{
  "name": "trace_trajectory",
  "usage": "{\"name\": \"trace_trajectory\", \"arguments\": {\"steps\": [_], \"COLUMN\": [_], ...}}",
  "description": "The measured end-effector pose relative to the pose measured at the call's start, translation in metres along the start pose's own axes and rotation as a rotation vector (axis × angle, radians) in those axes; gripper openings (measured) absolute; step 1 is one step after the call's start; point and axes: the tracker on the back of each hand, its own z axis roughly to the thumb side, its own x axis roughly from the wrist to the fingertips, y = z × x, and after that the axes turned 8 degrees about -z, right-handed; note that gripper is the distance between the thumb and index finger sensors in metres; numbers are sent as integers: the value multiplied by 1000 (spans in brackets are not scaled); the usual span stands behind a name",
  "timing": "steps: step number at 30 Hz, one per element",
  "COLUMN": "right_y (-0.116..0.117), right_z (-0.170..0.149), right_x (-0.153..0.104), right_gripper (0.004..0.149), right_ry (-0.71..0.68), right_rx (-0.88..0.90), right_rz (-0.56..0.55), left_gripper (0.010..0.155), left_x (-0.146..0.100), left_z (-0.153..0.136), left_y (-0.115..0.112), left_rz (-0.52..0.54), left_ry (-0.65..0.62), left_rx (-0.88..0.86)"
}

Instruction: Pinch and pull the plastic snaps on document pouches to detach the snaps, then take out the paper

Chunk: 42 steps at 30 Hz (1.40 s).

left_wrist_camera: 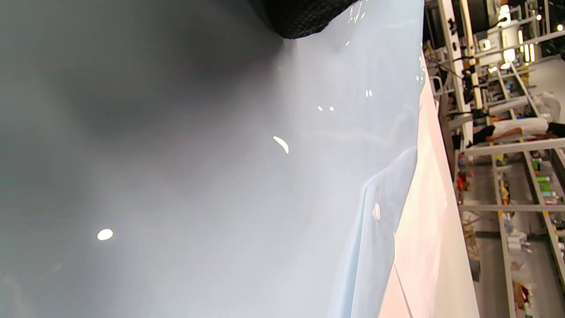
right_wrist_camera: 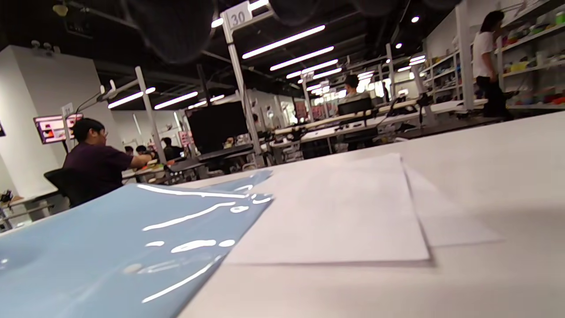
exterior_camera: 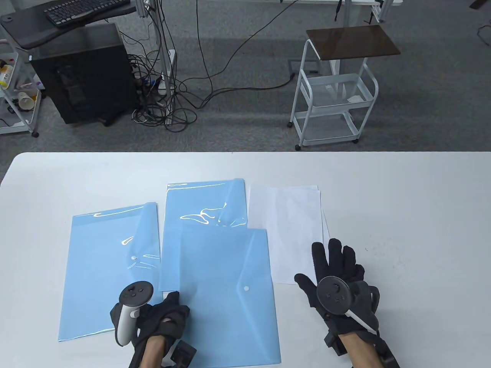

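Three light blue document pouches lie on the white table [exterior_camera: 402, 199]. The front pouch [exterior_camera: 230, 306] is closed by its white snap [exterior_camera: 246, 288]. My left hand [exterior_camera: 170, 310] is curled at that pouch's left edge and seems to grip it; in the left wrist view a fingertip [left_wrist_camera: 304, 17] rests on the pouch [left_wrist_camera: 265, 176], with the snap [left_wrist_camera: 104, 234] close by. The left pouch [exterior_camera: 103, 268] and the back pouch [exterior_camera: 203, 207] have lifted flaps. A stack of white paper [exterior_camera: 287, 230] lies to the right [right_wrist_camera: 335, 212]. My right hand [exterior_camera: 332, 264] lies flat and spread beside the paper's near right corner.
Beyond the table's far edge are a grey carpet, a white trolley [exterior_camera: 333, 99], a black computer tower [exterior_camera: 82, 73] and loose cables [exterior_camera: 172, 88]. The right wrist view shows people at other benches behind the blue pouch [right_wrist_camera: 110, 238].
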Motion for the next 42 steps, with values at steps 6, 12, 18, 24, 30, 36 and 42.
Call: {"name": "trace_trajectory", "arguments": {"steps": [6,12,18,24,30,36,42], "right_y": [7,2,1,2,2,2,4], "right_z": [-15,-19,-21,-21,-26,-31,-33], "right_x": [-5,-9,-10,-9,-8,-7,-5], "right_gripper": [85,84,83,83,83,82,82], "right_ry": [39,65,77,81,87,96,103], "right_rx": [-12,46,70,82,104,123,137], "right_rz": [12,7,5,16,32,47,70], "left_gripper": [51,50,49,47,47,46,48], "left_x": [-1,-15,-27,-28,-15,4,26], "left_z": [3,13,24,39,56,69,71], "left_y": [-2,5,31,65,91,105,108], "left_rz": [4,-14,22,172,215,251,265], "left_ry": [-21,-116,-176,-137,-128,-77,-36], "left_rx": [-41,-121,-169,-105,-81,-21,-26]}}
